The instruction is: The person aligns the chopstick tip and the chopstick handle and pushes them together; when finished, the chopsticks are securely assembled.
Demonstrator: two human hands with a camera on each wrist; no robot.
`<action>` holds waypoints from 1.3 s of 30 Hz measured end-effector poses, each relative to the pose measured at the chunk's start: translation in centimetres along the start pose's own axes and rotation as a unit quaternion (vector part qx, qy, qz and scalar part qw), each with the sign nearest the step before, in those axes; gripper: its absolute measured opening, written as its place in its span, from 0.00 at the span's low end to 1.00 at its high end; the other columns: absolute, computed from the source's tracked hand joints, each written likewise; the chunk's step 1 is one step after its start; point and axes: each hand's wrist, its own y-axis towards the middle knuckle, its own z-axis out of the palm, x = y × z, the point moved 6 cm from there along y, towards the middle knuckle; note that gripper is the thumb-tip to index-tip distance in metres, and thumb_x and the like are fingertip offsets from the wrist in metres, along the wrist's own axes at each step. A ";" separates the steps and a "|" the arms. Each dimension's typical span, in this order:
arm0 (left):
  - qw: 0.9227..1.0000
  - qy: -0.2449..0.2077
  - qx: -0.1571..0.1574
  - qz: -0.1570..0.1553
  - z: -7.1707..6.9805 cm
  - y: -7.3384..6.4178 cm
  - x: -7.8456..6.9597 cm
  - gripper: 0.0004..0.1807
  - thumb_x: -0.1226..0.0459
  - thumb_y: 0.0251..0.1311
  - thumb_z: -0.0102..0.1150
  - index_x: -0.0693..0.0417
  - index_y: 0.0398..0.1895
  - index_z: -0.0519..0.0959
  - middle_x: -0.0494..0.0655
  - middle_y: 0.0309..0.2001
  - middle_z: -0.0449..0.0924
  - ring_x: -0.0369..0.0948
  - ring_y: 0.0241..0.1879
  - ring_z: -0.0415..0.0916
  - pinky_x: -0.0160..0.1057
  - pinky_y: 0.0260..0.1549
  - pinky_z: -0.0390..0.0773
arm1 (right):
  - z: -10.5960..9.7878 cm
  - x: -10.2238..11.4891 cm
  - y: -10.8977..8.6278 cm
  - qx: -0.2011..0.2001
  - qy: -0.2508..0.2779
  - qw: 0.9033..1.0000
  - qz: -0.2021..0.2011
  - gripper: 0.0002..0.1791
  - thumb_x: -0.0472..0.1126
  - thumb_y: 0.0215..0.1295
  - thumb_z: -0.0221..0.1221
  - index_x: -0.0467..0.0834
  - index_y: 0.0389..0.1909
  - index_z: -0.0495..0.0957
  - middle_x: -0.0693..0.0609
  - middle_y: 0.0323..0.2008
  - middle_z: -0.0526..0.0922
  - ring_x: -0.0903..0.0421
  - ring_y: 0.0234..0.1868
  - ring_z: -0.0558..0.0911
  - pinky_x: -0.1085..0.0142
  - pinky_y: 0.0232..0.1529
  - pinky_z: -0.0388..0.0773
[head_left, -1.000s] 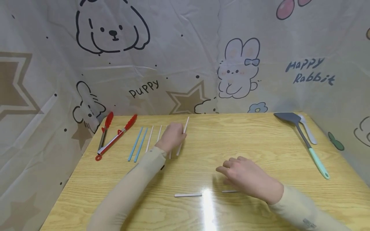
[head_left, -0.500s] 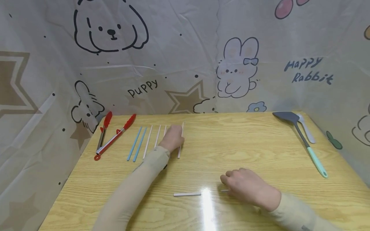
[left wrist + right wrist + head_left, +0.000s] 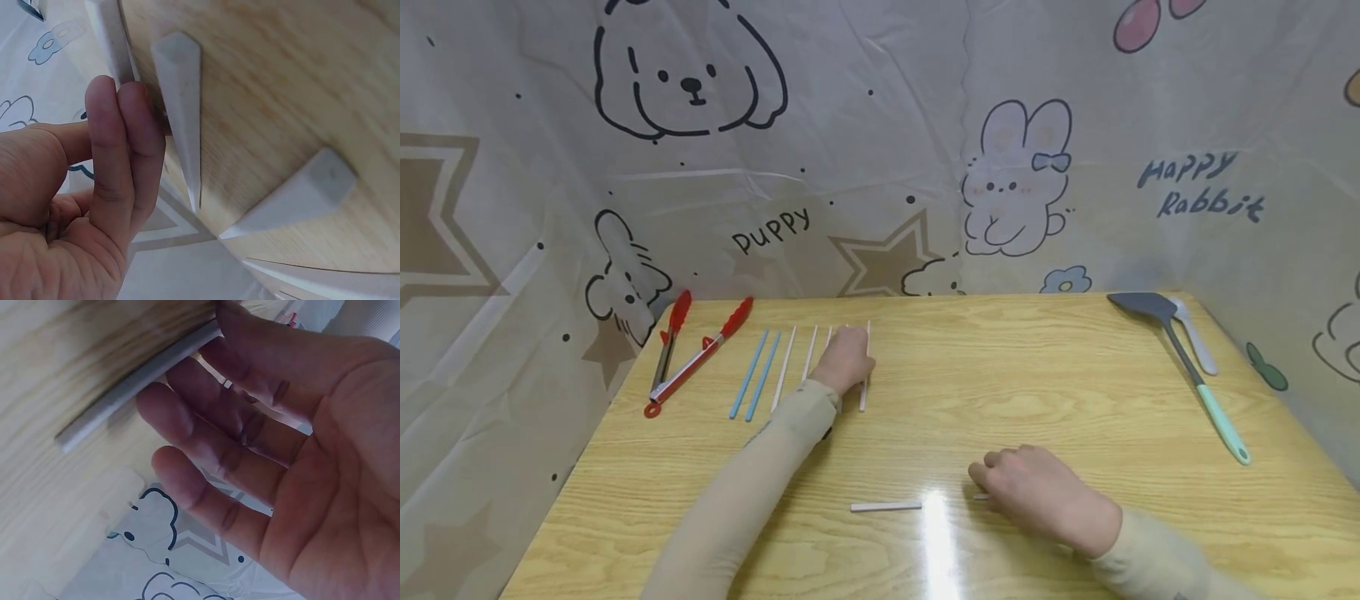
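At the right end of a row of thin sticks, my left hand (image 3: 845, 358) pinches a white stick (image 3: 862, 397) lying on or just over the table. In the left wrist view its fingers (image 3: 103, 125) overlap that stick, and another white stick (image 3: 178, 81) lies close beside. Several white sticks and two blue sticks (image 3: 748, 375) fill the row, partly hidden by the hand. Nearer the front, my right hand (image 3: 1041, 496) holds one end of a short white stick (image 3: 125, 403) between thumb and forefinger; its other fingers are loosely bent.
A second short white stick (image 3: 886, 506) lies crosswise at the front. Red-tipped tongs (image 3: 700, 358) stand spread at the back left. A grey spatula (image 3: 1187, 358) with a green handle and a pale spoon (image 3: 1198, 337) lie at the right. Printed cloth walls border the table (image 3: 1015, 350).
My left hand has drawn its white stick slightly left, roughly parallel with the row. My right hand has come down onto the short stick and now covers most of it.
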 end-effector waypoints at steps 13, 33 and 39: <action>1.000 -0.003 -0.001 -0.003 0.1 -0.1 0.1 0.14 0.75 0.64 0.54 0.77 0.51 0.73 0.67 0.34 0.79 0.39 0.08 0.73 0.32 0.10 0.75 | 0.1 0.1 0.0 -0.037 -0.009 0.999 -0.014 0.17 0.42 0.54 0.71 0.48 0.23 0.69 0.59 0.19 0.68 0.62 0.19 0.70 0.69 0.16 0.65; 0.982 0.085 0.013 0.166 -3.7 -7.7 -4.7 0.19 0.59 0.67 0.63 0.53 0.18 0.72 0.38 0.13 0.65 0.33 0.12 0.60 0.31 0.14 0.66 | -3.8 -2.0 0.2 -0.070 0.025 0.997 0.002 0.14 0.29 0.58 0.67 0.43 0.39 0.72 0.57 0.20 0.76 0.67 0.14 0.55 0.74 0.12 0.55; 0.957 0.087 0.108 0.254 -0.6 -11.9 -6.2 0.13 0.58 0.55 0.73 0.54 0.26 0.78 0.37 0.21 0.74 0.33 0.19 0.66 0.30 0.21 0.71 | -5.2 -3.1 0.5 -0.080 0.001 0.996 0.026 0.17 0.24 0.51 0.69 0.42 0.40 0.80 0.52 0.32 0.85 0.62 0.17 0.72 0.67 0.19 0.72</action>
